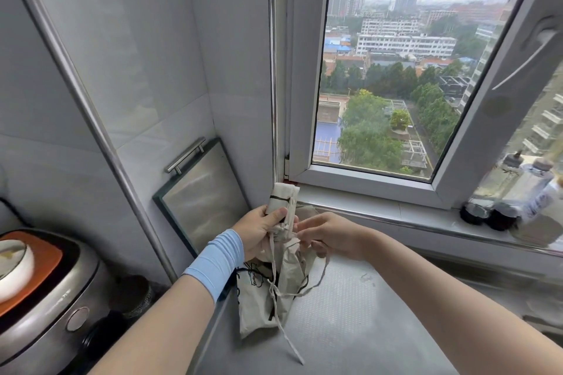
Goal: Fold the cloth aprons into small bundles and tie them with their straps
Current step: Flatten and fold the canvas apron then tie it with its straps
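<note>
Your left hand [259, 231] grips the rolled apron bundle [281, 199] upright above the steel counter [350, 313], close to the window corner. Your right hand [332, 237] pinches a pale strap [273, 262] just beside the roll. Loose apron cloth [259, 304] lies on the counter beneath your 2 hands.

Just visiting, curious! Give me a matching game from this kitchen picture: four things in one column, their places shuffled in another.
Things:
1 apron bundle
2 white bowl
3 handled board
4 dark jars

Places:
A on the windowsill
B gripped in the left hand
C leaning against the wall
D on top of the rice cooker

Pairs: 1-B, 2-D, 3-C, 4-A
</note>
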A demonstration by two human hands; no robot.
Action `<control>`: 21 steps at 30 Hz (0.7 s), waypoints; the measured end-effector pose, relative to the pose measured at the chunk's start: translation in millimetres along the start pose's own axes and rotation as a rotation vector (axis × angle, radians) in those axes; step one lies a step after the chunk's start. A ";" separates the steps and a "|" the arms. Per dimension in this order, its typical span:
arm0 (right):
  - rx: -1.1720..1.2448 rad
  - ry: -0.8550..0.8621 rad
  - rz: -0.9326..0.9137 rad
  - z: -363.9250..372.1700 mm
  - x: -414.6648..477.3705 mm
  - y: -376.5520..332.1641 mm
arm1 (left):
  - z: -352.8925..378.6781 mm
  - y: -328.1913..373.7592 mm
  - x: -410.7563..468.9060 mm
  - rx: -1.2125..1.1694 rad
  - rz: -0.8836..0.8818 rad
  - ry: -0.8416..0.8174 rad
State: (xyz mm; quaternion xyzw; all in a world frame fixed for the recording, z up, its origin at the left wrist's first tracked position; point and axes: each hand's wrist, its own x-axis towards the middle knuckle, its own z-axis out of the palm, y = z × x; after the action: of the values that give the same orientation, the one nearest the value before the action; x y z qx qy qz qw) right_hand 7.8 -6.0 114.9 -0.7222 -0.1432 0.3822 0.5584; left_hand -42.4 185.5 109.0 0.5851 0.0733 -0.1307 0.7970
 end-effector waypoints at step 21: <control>-1.313 0.195 -0.409 -29.2 -1.7 -54.9 | 28.4 -0.4 14.6 1.156 -0.049 -0.265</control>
State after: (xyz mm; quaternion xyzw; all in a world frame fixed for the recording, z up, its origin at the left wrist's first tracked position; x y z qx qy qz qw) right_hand 39.5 -9.0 168.3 -0.9002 -0.4270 0.0369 0.0769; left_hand -29.6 156.6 113.3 0.9011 -0.0964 -0.2396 0.3484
